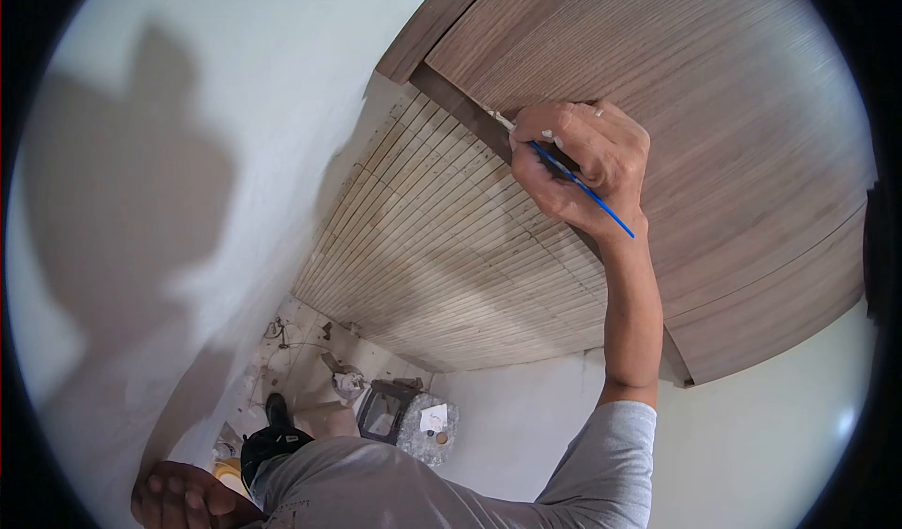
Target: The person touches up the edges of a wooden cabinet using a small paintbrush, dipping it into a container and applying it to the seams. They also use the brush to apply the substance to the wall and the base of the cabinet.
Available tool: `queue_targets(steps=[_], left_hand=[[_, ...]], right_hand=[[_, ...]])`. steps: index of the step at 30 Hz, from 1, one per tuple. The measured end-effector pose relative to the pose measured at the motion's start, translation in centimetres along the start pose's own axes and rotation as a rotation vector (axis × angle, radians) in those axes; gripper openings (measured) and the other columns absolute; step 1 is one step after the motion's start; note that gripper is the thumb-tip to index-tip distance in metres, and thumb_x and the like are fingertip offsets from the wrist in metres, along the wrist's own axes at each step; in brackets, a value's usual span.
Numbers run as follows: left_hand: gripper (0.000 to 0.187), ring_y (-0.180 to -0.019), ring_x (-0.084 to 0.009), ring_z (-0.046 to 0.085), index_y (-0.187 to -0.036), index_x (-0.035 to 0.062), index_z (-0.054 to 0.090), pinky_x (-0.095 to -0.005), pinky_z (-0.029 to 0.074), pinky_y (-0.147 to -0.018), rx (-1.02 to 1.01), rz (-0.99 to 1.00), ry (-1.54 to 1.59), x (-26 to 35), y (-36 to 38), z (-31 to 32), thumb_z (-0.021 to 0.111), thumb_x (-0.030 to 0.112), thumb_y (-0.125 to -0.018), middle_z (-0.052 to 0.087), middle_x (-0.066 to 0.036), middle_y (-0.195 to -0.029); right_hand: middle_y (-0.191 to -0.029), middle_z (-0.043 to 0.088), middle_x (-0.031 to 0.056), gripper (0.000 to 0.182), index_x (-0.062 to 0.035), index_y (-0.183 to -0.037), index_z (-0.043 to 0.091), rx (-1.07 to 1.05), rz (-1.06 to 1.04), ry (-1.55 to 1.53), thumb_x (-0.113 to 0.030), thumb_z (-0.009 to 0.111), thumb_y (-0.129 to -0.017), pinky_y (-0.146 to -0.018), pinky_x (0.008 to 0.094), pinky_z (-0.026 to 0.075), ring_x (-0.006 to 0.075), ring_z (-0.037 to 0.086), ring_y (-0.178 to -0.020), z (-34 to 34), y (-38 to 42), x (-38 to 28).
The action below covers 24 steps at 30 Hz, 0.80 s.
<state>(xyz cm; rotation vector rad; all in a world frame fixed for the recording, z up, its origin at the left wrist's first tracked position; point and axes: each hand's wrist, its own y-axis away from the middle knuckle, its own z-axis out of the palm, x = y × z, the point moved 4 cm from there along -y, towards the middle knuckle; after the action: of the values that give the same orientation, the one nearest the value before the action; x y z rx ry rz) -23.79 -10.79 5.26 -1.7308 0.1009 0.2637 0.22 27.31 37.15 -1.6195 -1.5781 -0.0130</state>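
Observation:
My right hand (587,163) is pinched around a thin paintbrush (606,211) with a blue handle. The brush's pale tip points up and left, at the lower edge of a brown wood-grain panel (733,153), where a whitish spot shows. White smears mark the fingers of this hand. Low on the left, my left hand (188,496) is closed beside the white wall, its fingers curled in. Whatever it may hold is hidden.
Beneath the wood panel spreads a ribbed, slatted beige surface (451,238). A white wall (263,78) with a large shadow rises at left. Down on the floor are a dark-framed object (383,410), a speckled grey item (427,435) with white paper (433,419), and scattered debris.

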Motion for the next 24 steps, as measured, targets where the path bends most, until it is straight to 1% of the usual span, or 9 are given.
queue_targets(steps=[6,9,11,18,21,24], left_hand=[[0.022,-0.082,-0.0349,0.072,-0.110,0.0002,0.061,-0.0511,0.061,-0.065,-0.016,0.023,0.008,-0.2,-0.1,-0.3,0.059,0.020,-0.103,0.067,-0.018,-0.093],[0.025,-0.084,-0.0350,0.072,-0.111,0.0008,0.061,-0.0512,0.062,-0.067,-0.005,0.021,-0.019,-0.1,0.2,-0.4,0.058,0.025,-0.104,0.067,-0.018,-0.093],[0.026,-0.085,-0.0349,0.072,-0.112,0.0011,0.061,-0.0515,0.062,-0.068,-0.011,0.029,-0.034,-0.1,0.2,-0.4,0.058,0.026,-0.105,0.067,-0.018,-0.093],[0.021,-0.085,-0.0347,0.073,-0.114,0.0008,0.060,-0.0532,0.063,-0.070,-0.076,0.042,-0.007,-0.3,0.6,-0.8,0.060,0.018,-0.102,0.068,-0.018,-0.094],[0.021,-0.082,-0.0347,0.073,-0.115,0.0003,0.059,-0.0538,0.063,-0.070,-0.179,0.031,0.055,-0.6,0.5,-1.4,0.061,0.014,-0.100,0.067,-0.019,-0.092],[0.021,-0.078,-0.0346,0.073,-0.116,0.0001,0.058,-0.0542,0.063,-0.069,-0.229,0.033,0.071,-0.6,0.4,-1.5,0.061,0.012,-0.099,0.068,-0.020,-0.090]], right_hand=[[-0.055,0.059,-0.0069,0.018,-0.0184,-0.069,0.064,0.009,-0.005,-0.008,-0.003,0.072,-0.065,-0.047,0.0252,0.035,0.0073,0.049,-0.046,-0.1,0.0,0.0],[-0.055,0.059,-0.0061,0.018,-0.0187,-0.070,0.065,-0.021,-0.006,-0.006,-0.003,0.071,-0.065,-0.046,0.0252,0.035,0.0070,0.049,-0.045,-0.3,0.2,0.0],[-0.055,0.059,-0.0058,0.017,-0.0187,-0.070,0.065,-0.009,-0.009,-0.021,-0.003,0.071,-0.065,-0.046,0.0252,0.035,0.0068,0.048,-0.044,-0.3,0.2,0.0],[-0.059,0.064,-0.0071,0.018,-0.0182,-0.071,0.066,0.043,-0.020,-0.011,-0.002,0.072,-0.066,-0.046,0.0250,0.037,0.0070,0.052,-0.047,0.1,-0.4,-0.3],[-0.061,0.065,-0.0079,0.019,-0.0181,-0.072,0.066,0.011,-0.010,0.007,-0.001,0.073,-0.066,-0.047,0.0248,0.038,0.0071,0.055,-0.049,0.0,-0.5,-0.5],[-0.061,0.065,-0.0078,0.019,-0.0181,-0.072,0.066,0.021,-0.015,0.015,-0.001,0.073,-0.066,-0.047,0.0248,0.038,0.0071,0.055,-0.049,0.1,-0.4,-0.4]])
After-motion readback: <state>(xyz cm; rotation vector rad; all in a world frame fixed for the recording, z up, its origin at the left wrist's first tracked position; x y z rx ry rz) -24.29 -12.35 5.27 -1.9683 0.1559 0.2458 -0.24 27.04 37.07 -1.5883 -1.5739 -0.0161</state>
